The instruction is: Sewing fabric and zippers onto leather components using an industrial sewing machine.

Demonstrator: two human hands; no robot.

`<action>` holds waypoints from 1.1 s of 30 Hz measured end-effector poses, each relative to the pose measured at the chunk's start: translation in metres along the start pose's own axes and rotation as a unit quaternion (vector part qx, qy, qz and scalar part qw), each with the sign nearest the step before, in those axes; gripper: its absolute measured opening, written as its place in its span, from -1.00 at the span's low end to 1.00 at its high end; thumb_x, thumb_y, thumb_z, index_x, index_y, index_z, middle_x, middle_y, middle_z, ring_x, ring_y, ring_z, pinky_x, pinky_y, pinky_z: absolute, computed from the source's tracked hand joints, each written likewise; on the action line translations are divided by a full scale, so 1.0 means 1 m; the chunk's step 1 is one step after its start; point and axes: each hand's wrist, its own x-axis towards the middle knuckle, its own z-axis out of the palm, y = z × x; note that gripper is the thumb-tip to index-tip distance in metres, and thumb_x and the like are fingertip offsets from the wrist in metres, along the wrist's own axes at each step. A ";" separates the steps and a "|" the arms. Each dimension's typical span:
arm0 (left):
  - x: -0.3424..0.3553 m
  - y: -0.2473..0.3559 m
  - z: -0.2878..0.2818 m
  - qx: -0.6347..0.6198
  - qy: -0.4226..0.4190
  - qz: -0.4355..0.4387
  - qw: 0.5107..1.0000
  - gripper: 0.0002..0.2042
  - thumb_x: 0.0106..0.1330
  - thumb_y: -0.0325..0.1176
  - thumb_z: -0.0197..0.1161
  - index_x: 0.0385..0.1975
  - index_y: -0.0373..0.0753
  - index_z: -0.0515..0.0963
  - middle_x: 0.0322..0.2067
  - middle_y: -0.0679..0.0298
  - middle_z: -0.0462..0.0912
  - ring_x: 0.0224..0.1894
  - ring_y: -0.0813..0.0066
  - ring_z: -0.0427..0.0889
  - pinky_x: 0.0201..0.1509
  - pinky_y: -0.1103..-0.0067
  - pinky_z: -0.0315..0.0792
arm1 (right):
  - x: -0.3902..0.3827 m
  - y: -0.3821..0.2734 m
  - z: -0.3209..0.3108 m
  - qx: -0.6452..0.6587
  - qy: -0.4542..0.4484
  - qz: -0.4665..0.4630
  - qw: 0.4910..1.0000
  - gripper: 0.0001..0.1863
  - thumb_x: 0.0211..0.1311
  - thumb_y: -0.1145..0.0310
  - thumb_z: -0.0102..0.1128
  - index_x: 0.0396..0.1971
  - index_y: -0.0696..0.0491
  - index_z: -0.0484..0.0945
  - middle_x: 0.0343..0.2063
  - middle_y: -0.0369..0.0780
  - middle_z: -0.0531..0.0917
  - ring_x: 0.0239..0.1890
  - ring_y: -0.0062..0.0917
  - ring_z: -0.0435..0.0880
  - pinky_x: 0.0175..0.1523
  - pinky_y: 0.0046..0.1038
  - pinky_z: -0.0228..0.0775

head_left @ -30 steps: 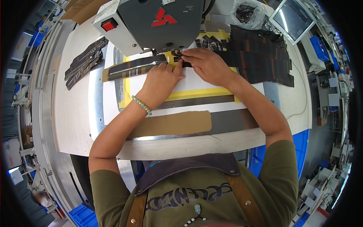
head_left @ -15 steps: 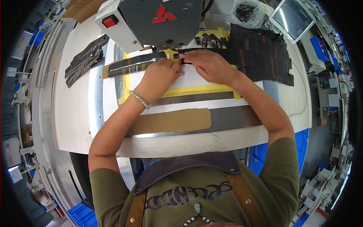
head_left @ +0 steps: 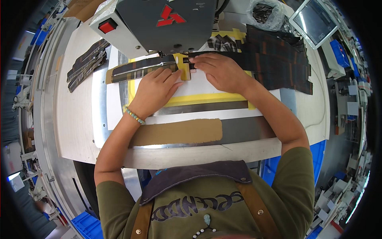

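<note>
Beneath the head of a grey sewing machine (head_left: 171, 34), a dark plaid fabric strip (head_left: 137, 71) with a light line along it lies at the left. My left hand (head_left: 153, 91) rests with its fingertips at that strip's near edge, thumb spread away. My right hand (head_left: 225, 71) has its fingers together, tips closed on the end of a dark fabric piece (head_left: 234, 57) that runs off to the right. Between the hands sits a yellow-taped plate (head_left: 185, 71) with a small slot. The machine head hides what lies just beneath the needle area.
Folded plaid pieces (head_left: 87, 63) lie at the left, a stack of plaid panels (head_left: 274, 59) at the right. Behind are small fabric scraps (head_left: 225, 43), a clear plastic bag (head_left: 266, 16) and a screen (head_left: 314, 22). A brown strip (head_left: 179, 131) lies along the table's near side.
My left hand has drawn back left and nearer to me, apart from the right, its thumb now spread. The yellow-taped plate between them is uncovered. My right hand stays nearly in place.
</note>
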 end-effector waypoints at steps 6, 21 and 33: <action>-0.008 -0.007 -0.001 -0.011 0.054 -0.017 0.998 -0.69 0.34 -0.39 0.47 0.06 -0.27 0.72 -0.36 0.21 0.61 -0.31 0.21 0.63 -0.22 0.35 0.58 | 0.000 -0.002 0.002 0.001 0.011 0.008 1.000 -0.64 0.28 0.58 0.22 0.07 0.17 0.69 0.23 -0.20 0.73 0.27 -0.32 0.69 0.31 -0.28 0.64; -0.005 -0.012 -0.002 -0.044 0.050 -0.030 0.997 -0.74 0.31 -0.45 0.48 -0.02 -0.30 0.74 -0.39 0.20 0.62 -0.33 0.20 0.63 -0.23 0.34 0.57 | 0.002 -0.001 0.002 0.021 0.031 0.017 0.999 -0.68 0.27 0.59 0.24 0.02 0.17 0.71 0.19 -0.21 0.76 0.25 -0.31 0.72 0.27 -0.29 0.68; -0.009 -0.008 -0.004 -0.042 0.043 -0.031 0.998 -0.77 0.32 -0.44 0.47 -0.05 -0.29 0.75 -0.36 0.18 0.62 -0.32 0.17 0.64 -0.21 0.33 0.57 | 0.002 0.003 0.003 0.012 0.044 0.010 0.999 -0.67 0.27 0.59 0.23 0.03 0.19 0.70 0.17 -0.15 0.77 0.23 -0.26 0.73 0.26 -0.26 0.68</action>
